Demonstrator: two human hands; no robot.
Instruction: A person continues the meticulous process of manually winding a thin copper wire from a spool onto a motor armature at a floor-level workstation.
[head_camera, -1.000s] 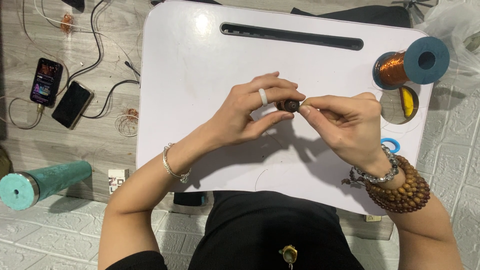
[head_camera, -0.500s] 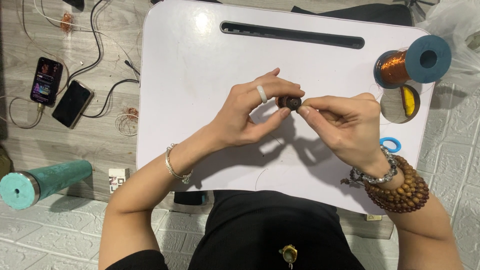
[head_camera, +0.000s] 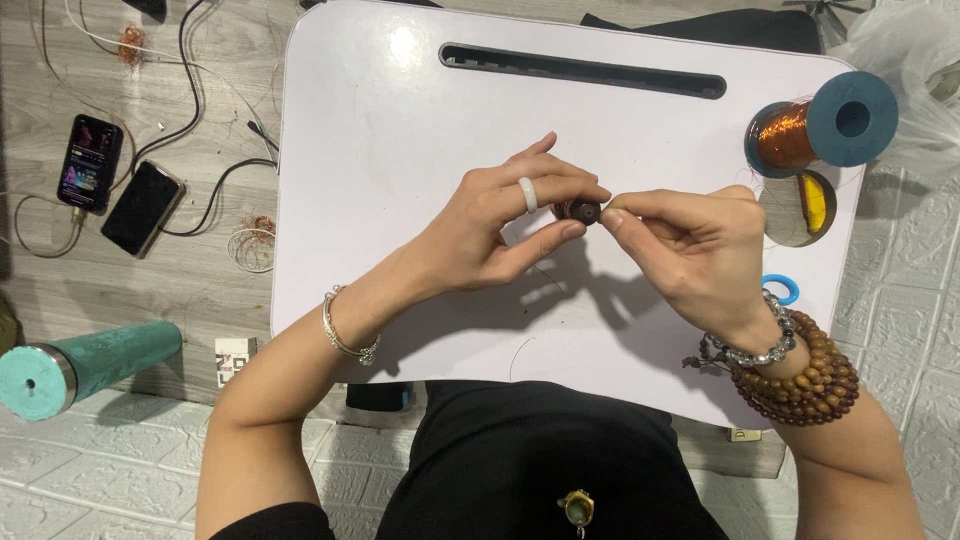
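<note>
The white lap table (head_camera: 400, 130) is bare across its left half and its middle, up to the long slot (head_camera: 583, 70) near the far edge; a hand could pass freely there. Both hands, left hand (head_camera: 500, 220) and right hand (head_camera: 690, 250), occupy the centre, pinching a small dark part (head_camera: 580, 211). The right edge is crowded: a copper wire spool (head_camera: 815, 130), a round cup with a yellow item (head_camera: 800, 205), a blue ring (head_camera: 782, 290). Left of the table, the floor carries two phones (head_camera: 115, 185), cables (head_camera: 200, 120) and a teal cylinder (head_camera: 85, 365).
</note>
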